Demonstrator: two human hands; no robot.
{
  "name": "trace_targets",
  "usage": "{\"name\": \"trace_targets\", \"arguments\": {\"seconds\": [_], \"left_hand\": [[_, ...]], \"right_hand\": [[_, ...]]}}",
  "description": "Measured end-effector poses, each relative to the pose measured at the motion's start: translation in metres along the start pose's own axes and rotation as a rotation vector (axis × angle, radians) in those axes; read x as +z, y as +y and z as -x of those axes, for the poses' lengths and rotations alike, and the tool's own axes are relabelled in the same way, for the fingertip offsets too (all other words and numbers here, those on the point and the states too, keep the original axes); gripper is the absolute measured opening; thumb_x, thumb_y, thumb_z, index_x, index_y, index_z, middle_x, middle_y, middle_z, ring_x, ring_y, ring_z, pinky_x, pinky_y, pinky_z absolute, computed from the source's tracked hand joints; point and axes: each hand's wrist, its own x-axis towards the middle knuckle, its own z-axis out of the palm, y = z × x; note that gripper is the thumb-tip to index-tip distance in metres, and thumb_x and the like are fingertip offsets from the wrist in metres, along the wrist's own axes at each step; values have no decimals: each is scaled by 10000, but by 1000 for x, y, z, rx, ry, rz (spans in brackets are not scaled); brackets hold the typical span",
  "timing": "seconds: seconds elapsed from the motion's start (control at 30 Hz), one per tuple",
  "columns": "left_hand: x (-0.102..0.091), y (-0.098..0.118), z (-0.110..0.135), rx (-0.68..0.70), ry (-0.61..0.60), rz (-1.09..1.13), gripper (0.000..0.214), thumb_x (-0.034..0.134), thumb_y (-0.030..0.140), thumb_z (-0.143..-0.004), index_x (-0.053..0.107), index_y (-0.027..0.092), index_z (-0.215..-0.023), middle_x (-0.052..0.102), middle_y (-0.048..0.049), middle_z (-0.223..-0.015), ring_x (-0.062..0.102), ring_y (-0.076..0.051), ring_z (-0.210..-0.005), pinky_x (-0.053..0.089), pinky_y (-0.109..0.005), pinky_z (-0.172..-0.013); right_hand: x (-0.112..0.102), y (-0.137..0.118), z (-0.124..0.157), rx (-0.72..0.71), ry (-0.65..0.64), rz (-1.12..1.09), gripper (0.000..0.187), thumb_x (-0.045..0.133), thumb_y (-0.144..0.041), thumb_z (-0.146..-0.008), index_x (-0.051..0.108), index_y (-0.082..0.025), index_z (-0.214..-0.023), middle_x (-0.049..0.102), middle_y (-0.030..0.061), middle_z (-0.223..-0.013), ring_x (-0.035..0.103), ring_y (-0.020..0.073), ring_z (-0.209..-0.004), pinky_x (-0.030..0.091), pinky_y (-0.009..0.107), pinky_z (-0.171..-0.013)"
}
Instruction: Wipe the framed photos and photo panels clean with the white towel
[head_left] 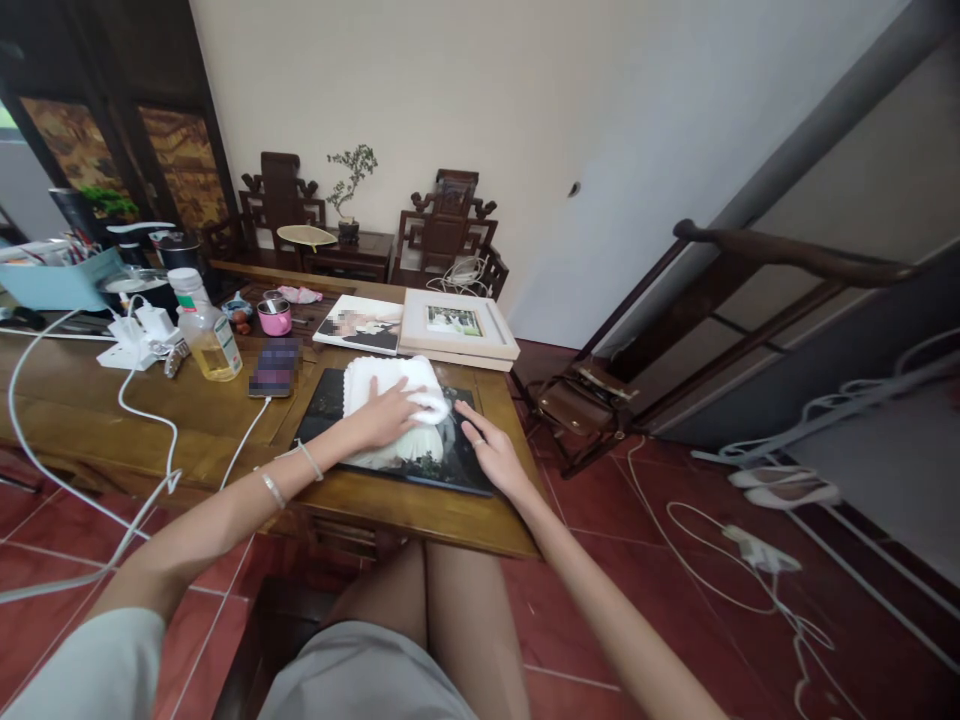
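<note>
A dark, glossy photo panel (465, 470) lies flat near the table's front right corner, with a pale figure visible in its picture. Over its upper left part spreads a white cloth (390, 375) with a scalloped edge, partly bunched at the right. My left hand (386, 412) presses down on this cloth, fingers curled around its bunched part. On the panel's right side rests my right hand (491, 450), its fingers apart and a ring on one of them. It holds nothing. Part of the panel is hidden beneath the cloth and hands.
Behind the panel lie a framed photo (457, 325) and a photo book (360, 325). Leftward are a charging phone (275, 368), a bottle (206, 335), a pink cup (274, 316) and a power strip (131, 350). A wooden chair (675, 320) holding a brown bag (577, 403) stands right.
</note>
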Motion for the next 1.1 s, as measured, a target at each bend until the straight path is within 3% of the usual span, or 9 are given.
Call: {"name": "trace_targets", "arguments": {"seconds": [0.13, 0.3, 0.47, 0.63, 0.7, 0.77, 0.9, 1.0, 1.1], "left_hand": [[4, 38, 5, 127, -37, -23, 328, 432, 246, -954, 559, 339, -1242, 340, -33, -1487, 174, -350, -1395, 188, -754, -952], [7, 83, 56, 394, -69, -131, 276, 434, 234, -940, 639, 300, -1113, 399, -14, -1451, 237, -326, -1375, 287, -690, -975], [-1, 78, 84, 320, -19, -162, 258, 423, 265, -946, 615, 256, -1119, 440, -37, -1418, 350, -284, -1314, 395, -575, -968], [-16, 30, 36, 93, -55, -22, 279, 412, 254, -954, 585, 267, -1173, 459, -42, -1406, 359, -302, -1313, 364, -583, -979], [-18, 14, 6, 117, -36, 100, 296, 406, 257, -958, 580, 236, -1196, 479, -50, -1391, 355, -296, -1319, 318, -555, -1026], [-16, 7, -23, 195, 31, 270, 325, 376, 288, -972, 585, 190, -1201, 532, -65, -1340, 436, -257, -1263, 330, -439, -1049], [-8, 13, -64, 253, 99, 452, 395, 347, 343, -980, 623, 109, -1137, 631, -99, -1195, 575, -225, -1080, 415, -293, -948], [-3, 14, -75, 224, 64, 381, 401, 369, 359, -969, 618, 102, -1150, 607, -121, -1230, 566, -251, -1097, 394, -313, -965], [-1, -1, -63, 166, 64, 293, 421, 346, 387, -976, 572, 138, -1229, 533, -123, -1328, 497, -275, -1199, 325, -383, -1031]], "right_hand": [[-3, -2, 0, 115, 103, -202, 535, 445, -568, -860, 594, -222, -1239, 557, 59, -1336, 474, 255, -1274, 299, 451, -1109], [-4, -7, 0, 131, 141, -219, 566, 402, -590, -866, 621, -193, -1204, 561, 79, -1330, 480, 254, -1268, 292, 437, -1113], [-1, -9, 1, 10, 38, -34, 464, 463, -521, -864, 652, -212, -1154, 570, 82, -1320, 465, 241, -1285, 292, 440, -1117], [2, -9, 2, -183, -63, 145, 373, 561, -392, -825, 658, -207, -1134, 599, 104, -1282, 489, 253, -1262, 335, 465, -1094], [1, -10, 2, -195, -62, 175, 361, 556, -369, -828, 649, -215, -1141, 607, 102, -1271, 504, 257, -1245, 355, 473, -1078], [1, -10, 2, -194, -59, 198, 345, 550, -361, -832, 646, -226, -1135, 625, 94, -1242, 534, 258, -1209, 381, 470, -1056], [0, -9, 3, -176, -60, 230, 323, 541, -367, -835, 657, -217, -1096, 660, 98, -1164, 577, 265, -1138, 420, 454, -1015], [0, -9, 3, -165, -67, 225, 339, 532, -381, -843, 655, -208, -1108, 653, 104, -1179, 576, 272, -1140, 414, 463, -1021], [1, -10, 3, -176, -72, 203, 364, 537, -395, -846, 644, -213, -1143, 616, 105, -1253, 534, 264, -1207, 373, 471, -1063]]}}
